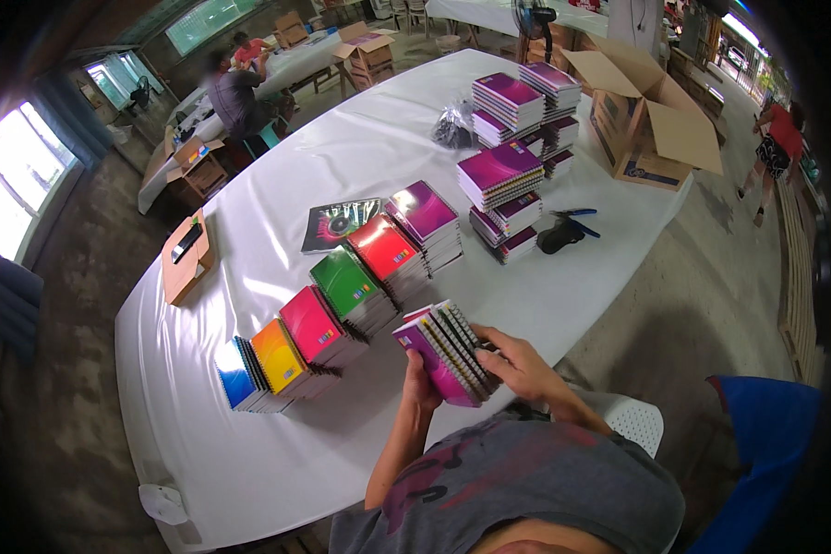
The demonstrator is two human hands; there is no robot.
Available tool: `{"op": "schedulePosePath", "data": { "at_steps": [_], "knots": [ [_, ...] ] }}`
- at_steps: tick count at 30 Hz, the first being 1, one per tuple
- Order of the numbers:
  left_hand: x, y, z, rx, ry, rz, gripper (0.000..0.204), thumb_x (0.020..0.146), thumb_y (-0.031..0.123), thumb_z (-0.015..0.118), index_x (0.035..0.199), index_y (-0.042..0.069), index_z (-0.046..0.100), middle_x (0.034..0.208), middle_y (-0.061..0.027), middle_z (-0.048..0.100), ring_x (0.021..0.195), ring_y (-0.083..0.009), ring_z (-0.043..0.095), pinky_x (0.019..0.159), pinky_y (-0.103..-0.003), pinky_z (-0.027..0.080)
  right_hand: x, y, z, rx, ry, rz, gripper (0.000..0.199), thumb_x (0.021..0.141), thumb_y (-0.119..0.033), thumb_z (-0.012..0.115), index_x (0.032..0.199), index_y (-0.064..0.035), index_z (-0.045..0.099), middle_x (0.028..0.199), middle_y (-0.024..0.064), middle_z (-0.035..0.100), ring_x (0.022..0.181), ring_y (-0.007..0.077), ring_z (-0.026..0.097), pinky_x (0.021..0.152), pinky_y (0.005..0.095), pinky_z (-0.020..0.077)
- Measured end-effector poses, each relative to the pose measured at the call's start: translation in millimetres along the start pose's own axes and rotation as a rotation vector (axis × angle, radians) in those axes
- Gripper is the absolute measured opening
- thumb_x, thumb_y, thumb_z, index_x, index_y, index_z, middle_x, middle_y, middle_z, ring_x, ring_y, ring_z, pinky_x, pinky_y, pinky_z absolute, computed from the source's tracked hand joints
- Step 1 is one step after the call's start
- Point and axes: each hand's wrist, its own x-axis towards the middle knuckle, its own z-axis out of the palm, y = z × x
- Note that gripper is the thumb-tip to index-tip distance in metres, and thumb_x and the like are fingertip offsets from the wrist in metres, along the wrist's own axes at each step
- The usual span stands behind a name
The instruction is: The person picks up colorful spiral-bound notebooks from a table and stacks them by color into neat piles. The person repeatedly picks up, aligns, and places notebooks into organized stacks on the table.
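Note:
Between my two hands I hold a small stack of spiral notebooks, tilted, with a purple cover facing left and the wire bindings showing on top. My left hand is closed on the near left side, thumb on the purple cover. My right hand grips the stack's right side by the bindings. A diagonal row of notebook piles lies just beyond: blue, yellow, pink, green, red and purple.
Taller purple notebook stacks stand farther back, beside an open cardboard box. Blue-handled pliers lie near a black item. A dark booklet, a phone on cardboard and a white cap rest on the table. People work in the background.

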Motion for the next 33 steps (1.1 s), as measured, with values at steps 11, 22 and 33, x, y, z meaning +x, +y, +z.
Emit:
{"op": "schedulePosePath", "data": {
  "at_steps": [11, 22, 33],
  "knots": [
    [0.8, -18.2, -65.0, 0.867, 0.162, 0.528, 0.094, 0.039, 0.006, 0.089, 0.117, 0.006, 0.037, 0.115, -0.0102, 0.050, 0.113, -0.0224, 0.046, 0.099, -0.036, 0.037, 38.8, 93.2, 9.4, -0.271, -0.090, -0.287, 0.101, 0.059, -0.002, 0.079, 0.141, -0.0112, 0.021, 0.127, 0.0121, 0.044, 0.115, 0.0249, 0.047, 0.099, 0.0332, 0.0356],
    [0.2, -17.0, -61.3, 0.769, 0.119, 0.386, 0.097, 0.054, 0.012, 0.084, 0.134, 0.009, 0.029, 0.124, -0.0094, 0.042, 0.114, -0.0212, 0.043, 0.096, -0.033, 0.038, 53.5, -8.4, 35.5, -1.134, 0.148, -0.364, 0.111, 0.063, -0.072, 0.054, 0.142, -0.0066, 0.012, 0.147, 0.0109, 0.016, 0.136, 0.0258, 0.018, 0.097, 0.0694, -0.0001],
    [-1.0, -22.8, -61.6, 0.796, 0.133, 0.448, 0.111, 0.053, 0.025, 0.085, 0.138, 0.008, 0.015, 0.138, -0.0134, 0.029, 0.125, -0.0252, 0.033, 0.103, -0.038, 0.029, 86.4, 45.1, 73.2, -1.286, -0.210, -0.288, 0.104, 0.070, -0.078, 0.033, 0.142, -0.0067, 0.012, 0.148, 0.0069, 0.017, 0.137, 0.0194, 0.016, 0.099, 0.0672, -0.0062]
  ]
}}
